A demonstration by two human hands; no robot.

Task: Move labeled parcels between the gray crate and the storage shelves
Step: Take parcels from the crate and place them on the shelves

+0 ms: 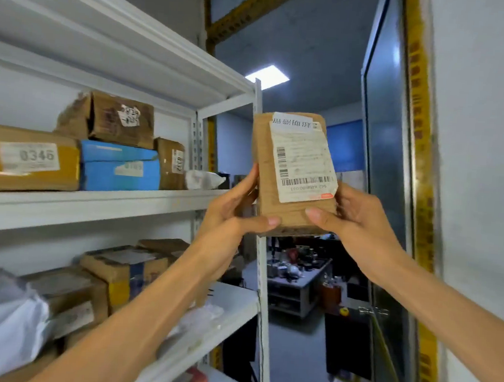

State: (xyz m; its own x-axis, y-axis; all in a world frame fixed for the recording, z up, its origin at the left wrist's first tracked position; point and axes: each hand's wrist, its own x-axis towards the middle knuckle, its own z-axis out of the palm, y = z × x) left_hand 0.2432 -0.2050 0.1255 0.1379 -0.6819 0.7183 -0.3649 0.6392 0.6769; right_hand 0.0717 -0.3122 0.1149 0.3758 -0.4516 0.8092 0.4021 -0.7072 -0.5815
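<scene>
Well, the storage shelves (93,205) on the left look crowded. The left hand (234,210) and, further right, the right hand (354,220) each curl round the bottom of the labeled parcel (295,164), upright beside the shelf post (258,101). Gripped so low, it might topple or clip that post.

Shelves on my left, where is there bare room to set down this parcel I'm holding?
Lower shelf: a bare white patch at its right end, between the taped carton and the right post. The parcel may fit there. Middle shelf is crowded: the 0346 box, blue box, small carton and white bag fill it almost to the post.
</scene>
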